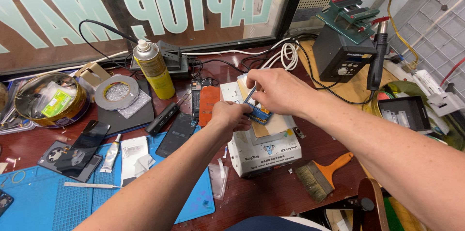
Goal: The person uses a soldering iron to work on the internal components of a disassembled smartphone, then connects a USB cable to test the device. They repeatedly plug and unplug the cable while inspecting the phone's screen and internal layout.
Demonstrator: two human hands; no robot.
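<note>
left hand (pixel 231 117) clenched on a small blue part (pixel 261 114) atop a white box (pixel 264 151) — right hand (pixel 276 90) pinching a thin tool (pixel 250 96) onto it; work looks mid-way, part not yet freed.

A spray can (pixel 154 68) stands behind the mat (pixel 43 202), a brush (pixel 320 175) lies right.
</note>
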